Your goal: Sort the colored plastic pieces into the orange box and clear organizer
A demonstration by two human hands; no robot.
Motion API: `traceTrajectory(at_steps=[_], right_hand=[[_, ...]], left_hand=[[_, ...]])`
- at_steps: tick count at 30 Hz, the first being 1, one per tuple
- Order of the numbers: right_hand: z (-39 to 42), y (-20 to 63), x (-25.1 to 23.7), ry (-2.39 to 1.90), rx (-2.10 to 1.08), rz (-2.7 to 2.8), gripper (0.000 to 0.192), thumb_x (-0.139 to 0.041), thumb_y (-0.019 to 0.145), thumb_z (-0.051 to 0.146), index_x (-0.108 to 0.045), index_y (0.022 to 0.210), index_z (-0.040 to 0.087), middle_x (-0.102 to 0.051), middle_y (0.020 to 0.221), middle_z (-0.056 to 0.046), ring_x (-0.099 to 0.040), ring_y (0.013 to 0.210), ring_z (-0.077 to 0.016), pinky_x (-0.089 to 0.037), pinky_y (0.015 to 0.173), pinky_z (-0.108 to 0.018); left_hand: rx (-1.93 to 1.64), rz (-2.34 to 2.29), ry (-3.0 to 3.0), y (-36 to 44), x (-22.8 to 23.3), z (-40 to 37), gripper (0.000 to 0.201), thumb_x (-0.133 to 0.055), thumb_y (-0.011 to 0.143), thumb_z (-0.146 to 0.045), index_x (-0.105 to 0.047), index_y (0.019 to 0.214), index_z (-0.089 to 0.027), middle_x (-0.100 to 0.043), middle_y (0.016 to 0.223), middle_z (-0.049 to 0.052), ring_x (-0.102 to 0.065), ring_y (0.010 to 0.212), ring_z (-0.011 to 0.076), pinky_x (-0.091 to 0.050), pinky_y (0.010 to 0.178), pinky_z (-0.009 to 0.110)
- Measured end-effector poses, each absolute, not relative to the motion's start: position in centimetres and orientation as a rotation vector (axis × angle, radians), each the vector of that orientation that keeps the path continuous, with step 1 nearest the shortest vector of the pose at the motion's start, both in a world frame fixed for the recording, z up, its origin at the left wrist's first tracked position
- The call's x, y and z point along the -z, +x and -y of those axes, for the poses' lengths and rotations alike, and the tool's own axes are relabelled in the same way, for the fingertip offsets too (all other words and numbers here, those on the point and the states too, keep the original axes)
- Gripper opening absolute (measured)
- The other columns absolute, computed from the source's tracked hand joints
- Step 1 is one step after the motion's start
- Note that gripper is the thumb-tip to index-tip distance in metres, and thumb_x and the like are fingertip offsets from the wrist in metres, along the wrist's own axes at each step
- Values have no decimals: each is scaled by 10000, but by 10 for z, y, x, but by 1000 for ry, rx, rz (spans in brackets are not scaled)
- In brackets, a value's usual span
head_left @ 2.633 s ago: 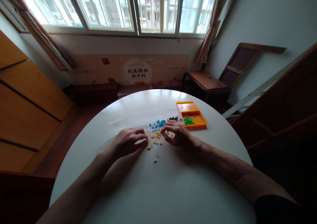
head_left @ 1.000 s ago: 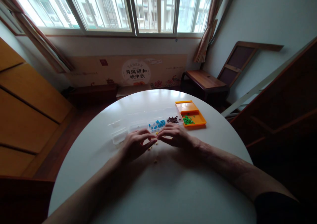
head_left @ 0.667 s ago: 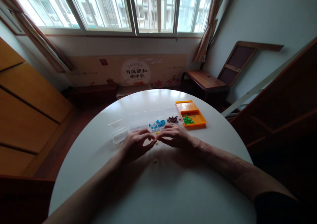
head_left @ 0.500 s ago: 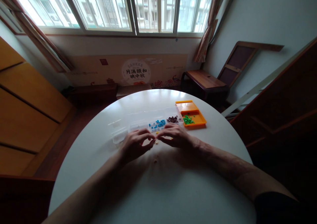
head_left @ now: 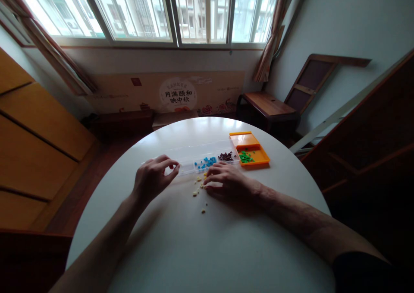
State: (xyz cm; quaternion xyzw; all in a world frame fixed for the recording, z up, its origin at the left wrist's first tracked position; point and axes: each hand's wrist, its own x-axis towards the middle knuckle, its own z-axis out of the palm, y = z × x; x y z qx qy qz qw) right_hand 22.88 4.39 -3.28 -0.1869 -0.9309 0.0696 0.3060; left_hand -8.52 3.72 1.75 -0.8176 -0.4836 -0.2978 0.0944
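Observation:
My left hand [head_left: 156, 174] hovers by the left end of a clear plastic box [head_left: 186, 168], thumb and forefinger pinched together. Whatever may be between those fingertips is too small to see. Several small pale-yellow pieces [head_left: 194, 193] lie scattered on the table in front of the box. Over their right side rests my right hand [head_left: 228, 178], its thumb and fingertips drawn together at the pieces; what they grip is hidden. Inside the box, blue pieces [head_left: 209, 161] fill a middle compartment and dark brown pieces [head_left: 225, 156] the right one.
An orange tray [head_left: 263, 160] with green pieces [head_left: 246, 157] stands at the box's right end, its lid part folded back. Everything lies on a round white table [head_left: 207, 254]. Beyond it are a wooden chair [head_left: 267, 103] and a window.
My left hand has moved left, away from my right hand, to the box's left end. More yellow pieces now show between the hands. My right hand has barely moved.

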Motion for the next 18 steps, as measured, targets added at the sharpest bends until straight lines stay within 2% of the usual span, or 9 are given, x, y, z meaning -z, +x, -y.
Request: traceTrajectory(at_steps=[4,9,14,18], right_hand=[[-46,230,34,-473,-176,2471,90,-721,1079,313,-797,1087,265,-775,1080,-24,-678,963,-195,-503,928,-363],[-43,229,29,-442,-121,2459,90,-700,1088,291,-777,1078,245,-785,1077,-31,-692,950,-188,-503,920,-359],[-42,226,26,-431,-79,2332,85,-696,1096,272,-764,1074,226,-802,1066,-38,-721,924,-180,-518,892,-349],[-43,224,25,-445,-93,2289,94,-683,1112,274,-758,1100,219,-811,1073,-51,-745,949,-182,-525,888,-353]], left_hand=[[817,1502,-2407,-87,-17,-37,221,-680,1032,-364,-846,920,-269,-808,946,-11,-614,645,149,-435,668,308],[824,1445,-2453,-86,-20,-36,260,-671,1041,-375,-838,883,-253,-785,877,-1,-601,628,145,-451,680,310],[957,1169,-2654,-76,-15,-32,208,-716,1045,-386,-838,943,-252,-785,892,-2,-568,597,115,-476,658,284],[1051,1005,-2812,-59,-4,-26,129,-767,1034,-366,-826,1018,-252,-789,924,-1,-614,624,105,-520,668,271]])
